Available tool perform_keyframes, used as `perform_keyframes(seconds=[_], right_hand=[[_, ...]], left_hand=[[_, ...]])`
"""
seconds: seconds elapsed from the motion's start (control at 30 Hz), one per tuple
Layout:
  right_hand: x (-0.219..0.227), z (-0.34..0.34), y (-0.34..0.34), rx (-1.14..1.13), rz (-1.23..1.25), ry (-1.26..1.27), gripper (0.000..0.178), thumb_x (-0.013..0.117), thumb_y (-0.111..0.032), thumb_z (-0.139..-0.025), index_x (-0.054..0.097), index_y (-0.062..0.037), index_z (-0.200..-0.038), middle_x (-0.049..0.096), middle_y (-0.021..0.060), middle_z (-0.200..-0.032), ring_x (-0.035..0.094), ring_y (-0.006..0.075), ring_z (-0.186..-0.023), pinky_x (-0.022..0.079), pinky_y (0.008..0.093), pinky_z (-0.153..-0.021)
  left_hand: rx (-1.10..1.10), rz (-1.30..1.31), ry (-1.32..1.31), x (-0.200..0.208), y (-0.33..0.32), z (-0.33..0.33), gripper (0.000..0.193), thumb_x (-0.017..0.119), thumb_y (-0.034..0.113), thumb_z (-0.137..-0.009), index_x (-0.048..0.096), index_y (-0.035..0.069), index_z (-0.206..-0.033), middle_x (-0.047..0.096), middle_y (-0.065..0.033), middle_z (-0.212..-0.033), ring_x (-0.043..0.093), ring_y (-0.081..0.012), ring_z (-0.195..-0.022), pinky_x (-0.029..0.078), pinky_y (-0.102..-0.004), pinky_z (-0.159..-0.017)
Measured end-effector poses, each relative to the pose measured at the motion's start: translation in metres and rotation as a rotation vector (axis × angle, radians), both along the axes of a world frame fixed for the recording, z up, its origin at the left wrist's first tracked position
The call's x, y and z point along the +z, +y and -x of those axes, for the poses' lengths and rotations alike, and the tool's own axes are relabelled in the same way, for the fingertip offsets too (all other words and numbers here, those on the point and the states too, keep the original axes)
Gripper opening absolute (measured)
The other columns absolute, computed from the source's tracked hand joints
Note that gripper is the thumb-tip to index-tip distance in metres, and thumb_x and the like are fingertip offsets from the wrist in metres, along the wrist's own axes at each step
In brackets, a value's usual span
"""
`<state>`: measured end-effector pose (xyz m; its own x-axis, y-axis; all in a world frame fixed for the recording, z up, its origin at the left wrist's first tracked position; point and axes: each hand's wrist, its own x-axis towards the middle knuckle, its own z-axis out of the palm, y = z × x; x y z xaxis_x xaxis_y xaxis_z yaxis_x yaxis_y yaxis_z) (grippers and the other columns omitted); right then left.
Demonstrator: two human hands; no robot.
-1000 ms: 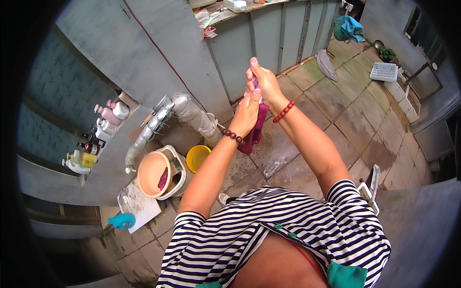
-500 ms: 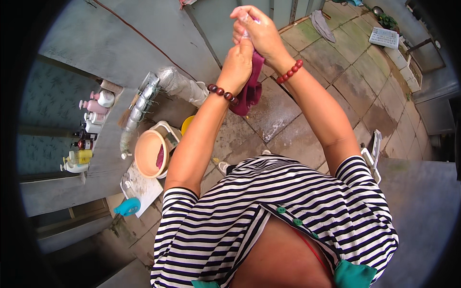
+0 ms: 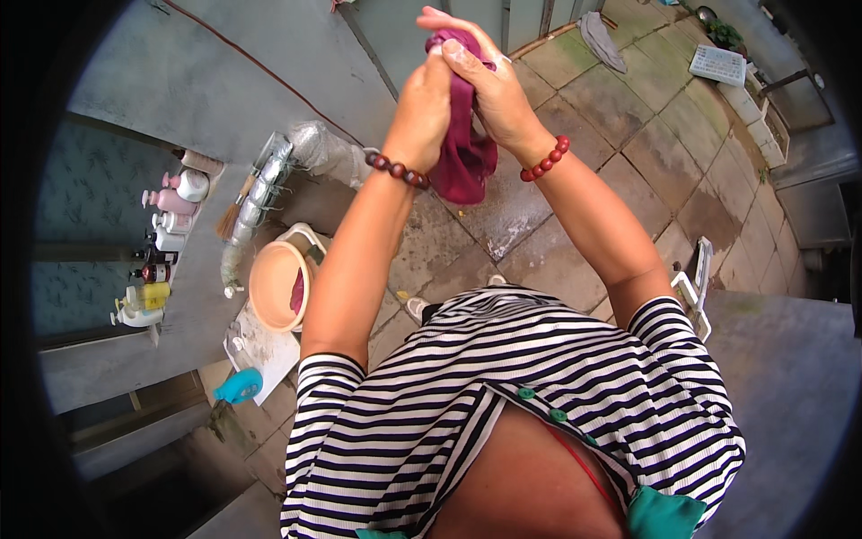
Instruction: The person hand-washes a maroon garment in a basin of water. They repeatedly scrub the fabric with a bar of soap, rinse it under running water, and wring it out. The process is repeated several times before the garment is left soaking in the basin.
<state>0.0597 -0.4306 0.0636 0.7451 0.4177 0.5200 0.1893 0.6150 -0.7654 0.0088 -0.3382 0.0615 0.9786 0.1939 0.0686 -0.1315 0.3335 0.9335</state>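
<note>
A maroon cloth (image 3: 465, 171) hangs bunched between my two hands, up at the top middle of the view, its lower end dangling free. My left hand (image 3: 424, 110) is closed around the cloth's left side. On the right, my right hand (image 3: 501, 94) pinches the cloth with its thumb pressed on the upper part and its other fingers behind, some of them stretched out. A little white foam shows on the right hand. Each wrist wears a beaded bracelet. Another maroon piece (image 3: 297, 292) lies inside the peach basin (image 3: 269, 274) at the left.
A blue bottle (image 3: 239, 386) lies beside a white board below the basin. Several pump bottles (image 3: 171, 222) line a window ledge at far left. A foil-wrapped pipe (image 3: 260, 193) runs along the wall. Wet paving tiles (image 3: 521, 220) cover the ground; a white frame (image 3: 696, 287) stands right.
The cloth, mostly hidden in my closed hands before, now shows more between them. My right hand has loosened and its fingers have straightened. My left hand has shifted slightly left.
</note>
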Motion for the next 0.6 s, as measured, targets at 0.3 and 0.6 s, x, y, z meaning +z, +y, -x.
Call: perform_keyframes(seconds=[0.3, 0.6], right_hand=[[0.021, -0.033, -0.013, 0.242, 0.262, 0.278, 0.061, 0.038, -0.058, -0.099, 0.056, -0.0045, -0.077, 0.05, 0.0036, -0.059, 0.053, 0.0131, -0.052, 0.052, 0.0336, -0.059], [-0.016, 0.007, -0.013, 0.24, -0.006, 0.045, 0.056, 0.044, -0.035, -0.103, 0.032, -0.0048, -0.149, 0.037, 0.0141, -0.147, 0.043, 0.0232, -0.132, 0.036, 0.0362, -0.109]], left_hand=[[0.087, -0.851, -0.131, -0.023, -0.013, 0.011, 0.05, 0.037, 0.043, -0.104, 0.051, -0.005, -0.099, 0.052, -0.0162, -0.073, 0.051, -0.0273, -0.069, 0.044, -0.0407, -0.071], [0.128, 0.298, 0.149, 0.013, -0.016, 0.012, 0.032, 0.046, 0.039, -0.102, 0.052, 0.012, -0.085, 0.047, 0.0042, -0.064, 0.037, -0.0055, -0.046, 0.029, -0.0223, -0.041]])
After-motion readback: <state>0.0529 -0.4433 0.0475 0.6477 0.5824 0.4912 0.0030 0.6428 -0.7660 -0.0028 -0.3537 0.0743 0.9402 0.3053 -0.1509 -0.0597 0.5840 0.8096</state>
